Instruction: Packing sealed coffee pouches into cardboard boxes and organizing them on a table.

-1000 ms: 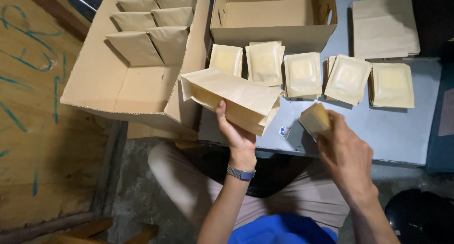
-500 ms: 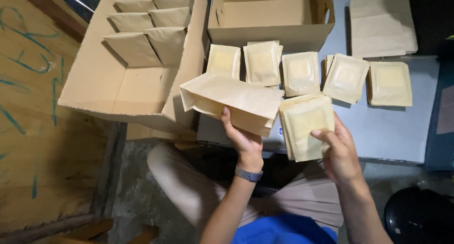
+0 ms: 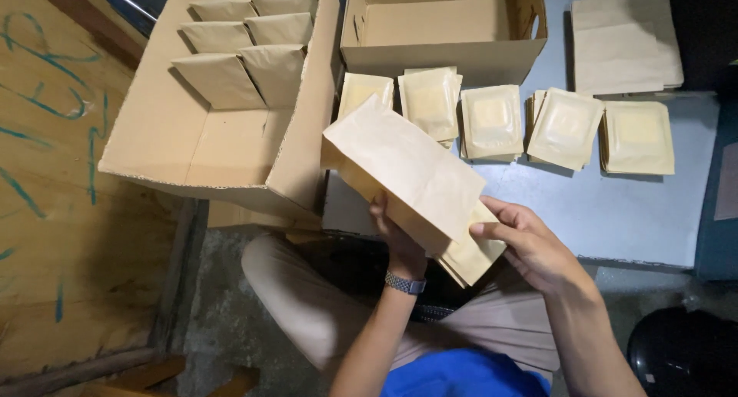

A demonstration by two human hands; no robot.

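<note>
Brown paper bag is held over the table edge, pinched in left hand grip underneath, a packet stack being slid into its mouth by right hand grip.

Paper bag: now tilted, its closed end up toward the boxes and its mouth down toward the lap, no longer level.
Flat packets: gone from open view, now mostly inside the bag's mouth.
Right hand: moved inward, now pinching the bag's mouth.
Left hand: now largely hidden under the bag.
</note>
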